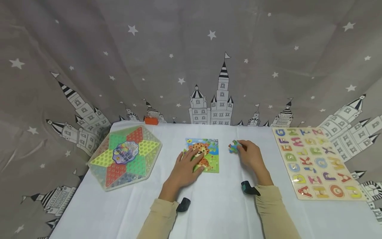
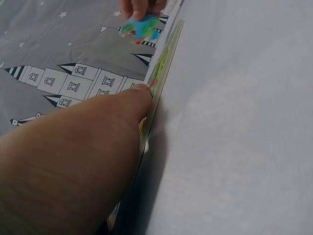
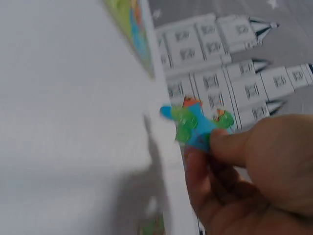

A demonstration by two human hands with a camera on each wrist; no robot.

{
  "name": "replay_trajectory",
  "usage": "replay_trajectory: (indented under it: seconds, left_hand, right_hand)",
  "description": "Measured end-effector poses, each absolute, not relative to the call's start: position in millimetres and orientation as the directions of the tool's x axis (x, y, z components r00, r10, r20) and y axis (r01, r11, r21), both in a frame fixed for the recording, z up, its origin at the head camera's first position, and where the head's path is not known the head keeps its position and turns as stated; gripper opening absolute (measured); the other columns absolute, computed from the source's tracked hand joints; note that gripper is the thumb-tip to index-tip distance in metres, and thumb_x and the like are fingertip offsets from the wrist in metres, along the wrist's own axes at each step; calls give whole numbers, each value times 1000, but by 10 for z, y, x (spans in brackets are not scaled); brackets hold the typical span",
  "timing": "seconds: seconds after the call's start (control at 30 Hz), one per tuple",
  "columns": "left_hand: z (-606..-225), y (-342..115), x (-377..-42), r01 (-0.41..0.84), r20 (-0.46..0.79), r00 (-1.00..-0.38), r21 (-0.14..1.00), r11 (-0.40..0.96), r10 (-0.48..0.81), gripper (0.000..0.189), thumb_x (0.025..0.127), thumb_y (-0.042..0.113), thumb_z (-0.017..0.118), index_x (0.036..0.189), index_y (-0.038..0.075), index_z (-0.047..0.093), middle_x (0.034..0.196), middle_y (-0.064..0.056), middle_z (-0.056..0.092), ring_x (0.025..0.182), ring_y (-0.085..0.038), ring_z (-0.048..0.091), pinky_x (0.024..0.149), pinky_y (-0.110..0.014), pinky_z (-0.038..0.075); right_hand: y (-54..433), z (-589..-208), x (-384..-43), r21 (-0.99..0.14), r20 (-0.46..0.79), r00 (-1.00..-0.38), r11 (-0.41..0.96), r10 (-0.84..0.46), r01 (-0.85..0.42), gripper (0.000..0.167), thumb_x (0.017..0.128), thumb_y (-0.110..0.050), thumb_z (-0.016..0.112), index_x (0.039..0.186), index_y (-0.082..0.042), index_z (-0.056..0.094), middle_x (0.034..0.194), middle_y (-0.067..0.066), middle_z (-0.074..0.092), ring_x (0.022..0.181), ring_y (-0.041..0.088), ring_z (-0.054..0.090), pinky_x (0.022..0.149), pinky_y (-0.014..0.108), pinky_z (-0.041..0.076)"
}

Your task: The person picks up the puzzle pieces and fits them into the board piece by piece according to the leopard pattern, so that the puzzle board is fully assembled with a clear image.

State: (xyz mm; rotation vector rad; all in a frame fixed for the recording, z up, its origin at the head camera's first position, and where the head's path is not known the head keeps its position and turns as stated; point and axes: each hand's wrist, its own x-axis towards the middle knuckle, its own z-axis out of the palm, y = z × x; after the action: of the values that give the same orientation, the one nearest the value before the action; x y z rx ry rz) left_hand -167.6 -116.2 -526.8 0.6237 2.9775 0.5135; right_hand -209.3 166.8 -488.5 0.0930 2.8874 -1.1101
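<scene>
A square jigsaw puzzle [image 1: 212, 160] with a spotted cartoon animal on it lies on the white table. My left hand [image 1: 188, 167] rests across its left part, fingers spread over the picture and covering some of it. The left wrist view shows the thumb [image 2: 139, 100] at the puzzle's near edge. To the right, my right hand [image 1: 252, 157] pinches a blue and green jigsaw piece [image 3: 193, 125] between thumb and fingers. That piece is held above the cloth, apart from the puzzle.
A hexagonal board with coloured triangles [image 1: 138, 166] lies at the left. On the right is a wooden alphabet board [image 1: 325, 159]. An orange block [image 1: 151, 121] sits at the back edge, before a grey castle-print curtain [image 1: 167, 73]. A small green-brown patch [image 3: 152, 225] shows low in the right wrist view.
</scene>
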Motion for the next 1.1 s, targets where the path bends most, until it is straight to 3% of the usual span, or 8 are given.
replay_trajectory:
  seconds: [0.23,0.37,0.73,0.87,1.1]
  left_hand:
    - [-5281,-1183,-1650,368,-1,-920,345,864,392,60,105,54,44,160,32,36,169,0,28,160,-26,17,130,-58,11]
    - [-5273,-1166,-1655,370,2,-919,345,862,394,59,105,53,44,159,31,38,169,-1,29,160,-27,18,129,-58,12]
    - [-5285,-1165,-1664,370,-2,-920,322,871,391,58,105,52,44,158,29,40,169,-2,30,159,-28,19,129,-58,13]
    - [-5287,-1170,-1664,374,1,-919,322,870,394,58,105,52,44,158,29,40,169,-2,30,159,-28,19,129,-58,14]
    - [-5251,-1167,-1652,379,22,-918,339,861,395,58,105,52,45,158,28,41,168,-2,31,159,-28,20,129,-59,14]
  right_hand:
    - [1294,-4877,-2293,-736,-83,-995,677,-63,19,34,103,-20,60,136,-16,66,130,15,66,109,29,68,89,44,57]
    - [1123,-4903,-2416,-730,-56,-993,682,-103,-30,31,101,-20,62,131,-15,70,122,13,69,108,28,69,91,45,57]
    - [889,-4917,-2486,-648,-96,-980,759,-176,-73,31,94,-20,74,123,-10,73,95,9,61,85,20,55,76,35,48]
    - [864,-4944,-2483,-634,-112,-981,771,-159,-52,38,91,-22,79,125,-8,72,100,10,59,89,21,53,78,35,48]
    - [827,-4970,-2477,-617,-106,-986,786,-131,-38,36,91,-22,78,124,-8,73,110,13,60,94,22,55,86,38,52]
